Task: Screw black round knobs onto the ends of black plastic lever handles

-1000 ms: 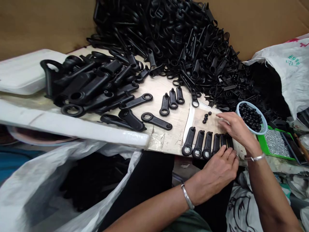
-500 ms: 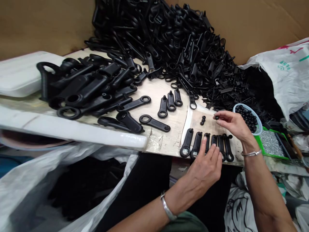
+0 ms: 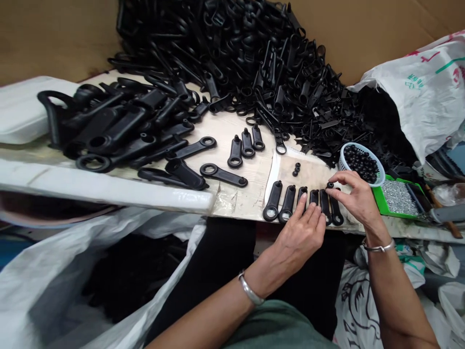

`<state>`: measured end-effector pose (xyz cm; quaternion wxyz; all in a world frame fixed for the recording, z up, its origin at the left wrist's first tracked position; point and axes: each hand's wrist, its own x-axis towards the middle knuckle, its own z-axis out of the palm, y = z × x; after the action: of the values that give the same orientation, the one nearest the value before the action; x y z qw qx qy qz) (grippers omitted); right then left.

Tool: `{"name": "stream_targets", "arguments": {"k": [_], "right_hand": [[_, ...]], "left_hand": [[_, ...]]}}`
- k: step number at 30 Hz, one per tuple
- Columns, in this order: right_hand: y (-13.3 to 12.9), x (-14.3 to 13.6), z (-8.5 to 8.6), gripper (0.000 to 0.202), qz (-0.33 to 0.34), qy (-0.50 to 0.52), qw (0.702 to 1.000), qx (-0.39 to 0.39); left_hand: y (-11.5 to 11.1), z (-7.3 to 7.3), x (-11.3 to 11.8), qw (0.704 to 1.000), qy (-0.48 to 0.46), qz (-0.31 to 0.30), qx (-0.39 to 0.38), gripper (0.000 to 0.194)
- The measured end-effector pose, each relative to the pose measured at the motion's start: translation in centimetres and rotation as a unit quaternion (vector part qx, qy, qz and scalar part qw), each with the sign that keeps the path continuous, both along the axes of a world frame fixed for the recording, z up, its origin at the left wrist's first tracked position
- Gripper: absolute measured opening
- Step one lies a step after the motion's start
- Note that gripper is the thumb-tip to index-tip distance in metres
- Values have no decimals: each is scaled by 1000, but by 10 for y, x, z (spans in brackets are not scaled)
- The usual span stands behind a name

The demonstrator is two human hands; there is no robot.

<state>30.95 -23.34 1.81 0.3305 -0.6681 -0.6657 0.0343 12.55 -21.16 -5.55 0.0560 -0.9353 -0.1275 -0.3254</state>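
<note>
Pinching a black bead [image 3: 330, 185] between thumb and forefinger: the person's right hand [image 3: 353, 194], near the black handles [image 3: 275, 198] | left hand [image 3: 302, 231] lies open left of the grip, fingers resting across some handles | loose beads [image 3: 297, 169] sit left of it | basket [image 3: 381, 177] just beyond, rightward | green tray [image 3: 380, 202] to its right

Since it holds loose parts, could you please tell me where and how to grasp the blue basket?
Probably by the near rim, from above: it stands exposed, while round parts fill the inside and the pile crowds the far side.
</note>
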Motion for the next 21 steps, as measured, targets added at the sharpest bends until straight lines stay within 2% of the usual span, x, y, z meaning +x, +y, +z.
{"name": "stream_targets", "arguments": {"k": [4, 9, 14, 21], "right_hand": [[1, -2, -11, 10, 14, -51, 999, -10], [6, -4, -20, 13, -3, -95, 995, -40], [8, -3, -19, 12, 12, -112, 992, -49], [10, -2, -11, 10, 61, -203, 975, -67]], "left_hand": [[-1, 0, -2, 1000, 0, -3, -12, 24], [-2, 1, -4, 1000, 17, 2, -22, 28], [-2, 2, -5, 999, 27, -4, -25, 31], [-1, 4, -5, 999, 37, -8, -20, 32]]}}
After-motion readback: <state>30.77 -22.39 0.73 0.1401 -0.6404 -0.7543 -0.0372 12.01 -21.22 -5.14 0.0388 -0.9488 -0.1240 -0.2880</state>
